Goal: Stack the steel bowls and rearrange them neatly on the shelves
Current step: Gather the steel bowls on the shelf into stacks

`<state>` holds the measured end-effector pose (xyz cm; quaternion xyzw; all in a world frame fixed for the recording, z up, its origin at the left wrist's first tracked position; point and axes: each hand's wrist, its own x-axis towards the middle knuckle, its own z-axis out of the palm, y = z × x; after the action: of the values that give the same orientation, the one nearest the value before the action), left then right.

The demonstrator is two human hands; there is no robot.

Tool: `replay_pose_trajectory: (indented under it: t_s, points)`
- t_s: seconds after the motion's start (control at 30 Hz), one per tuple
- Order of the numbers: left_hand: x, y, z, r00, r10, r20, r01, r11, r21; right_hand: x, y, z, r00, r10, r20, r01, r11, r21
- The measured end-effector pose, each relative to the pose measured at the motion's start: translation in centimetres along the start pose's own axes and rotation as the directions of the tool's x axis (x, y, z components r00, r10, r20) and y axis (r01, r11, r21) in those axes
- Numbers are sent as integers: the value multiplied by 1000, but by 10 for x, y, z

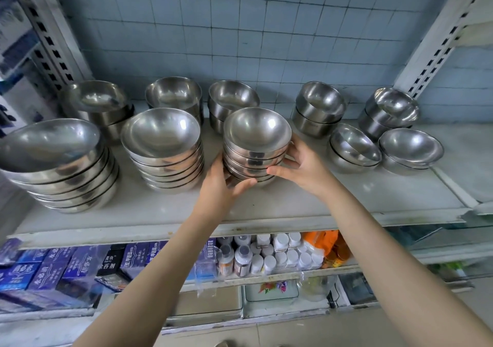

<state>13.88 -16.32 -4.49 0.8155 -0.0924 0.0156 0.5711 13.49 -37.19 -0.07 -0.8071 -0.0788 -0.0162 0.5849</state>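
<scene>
Both your hands clamped one stack of steel bowls [256,146] at frame centre on the shelf [346,200]: left hand [221,184] below-left, right hand [301,165] at its right side.

Round steel bowls [257,143] at frame centre — polished, mirror-glossy metal. White shelf board [333,200] beneath looks smooth and matt; pale blue wall tiles [240,39] above carry a dull glaze.

Both hands [266,173] clasp bowl stack [254,146] on shelf [346,200].
</scene>
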Motion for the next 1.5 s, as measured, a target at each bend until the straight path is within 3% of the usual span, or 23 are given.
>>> replay_pose_trajectory:
  t_s: [0.13,0.33,0.43,0.57,0.73,0.83,1.0,1.1,1.27,1.5]
  points:
    - [-3,-2,-3,1000,-22,22,21,998,58,-5,-5,-5,998,21,63,-20,1000,-12]
    - [-57,24,-6,994,-32,-103,48,987,156,-39,-7,-34,994,49,-93,-48,999,21]
    - [-71,42,11,998,59,-27,-53,983,174,-61,-6,-58,989,9,-149,-19,998,-64]
    - [-60,68,70,983,171,67,-179,970,162,-92,7,-103,940,-87,-331,30,985,-171]
    - [-16,93,161,969,185,166,-207,970,129,-107,39,-193,872,-134,-471,-38,941,-337]
    - [12,103,205,981,158,109,-165,985,50,-101,71,-245,891,-226,-393,-54,809,-586]
    - [38,100,240,999,36,-31,-39,991,-124,-85,100,-283,922,-307,-234,31,663,-748]
    - [37,95,247,997,21,-79,-33,988,-150,-80,109,-291,907,-359,-222,77,658,-750]
    - [40,85,251,999,21,-33,-26,986,-164,-80,117,-295,899,-381,-214,117,681,-723]
    - [35,81,240,999,4,-34,-10,983,-185,-85,108,-292,823,-470,-319,189,756,-627]
